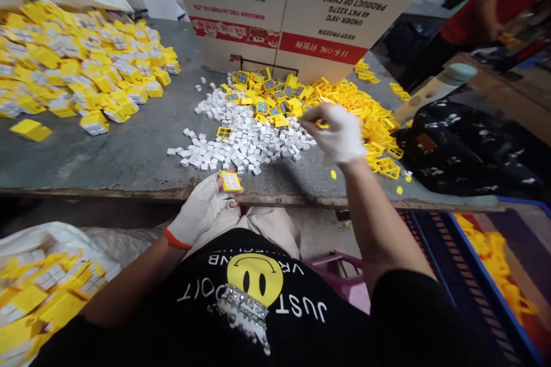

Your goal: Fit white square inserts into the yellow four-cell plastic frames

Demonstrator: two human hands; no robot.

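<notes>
My left hand point(201, 209), in a white glove with an orange cuff, grips a small yellow frame with white square pieces point(231, 181) at the table's front edge. My right hand point(336, 131), also gloved in white, hovers over the piles with its fingers curled together; whatever they may pinch is hidden. Just left of it lies a heap of loose white square caps point(245, 137). Behind that are yellow housings with dark grey insides point(269, 89). Yellow open frames point(361, 106) are piled beyond and beside the right hand.
A large carton point(275, 6) stands at the back. Yellow-and-white assembled pieces point(81, 63) form a heap at left; more fill a white sack point(47, 292) below. A bottle point(437, 89) and dark patterned cloth bag point(456, 146) sit right. A person in red point(486, 11) is behind.
</notes>
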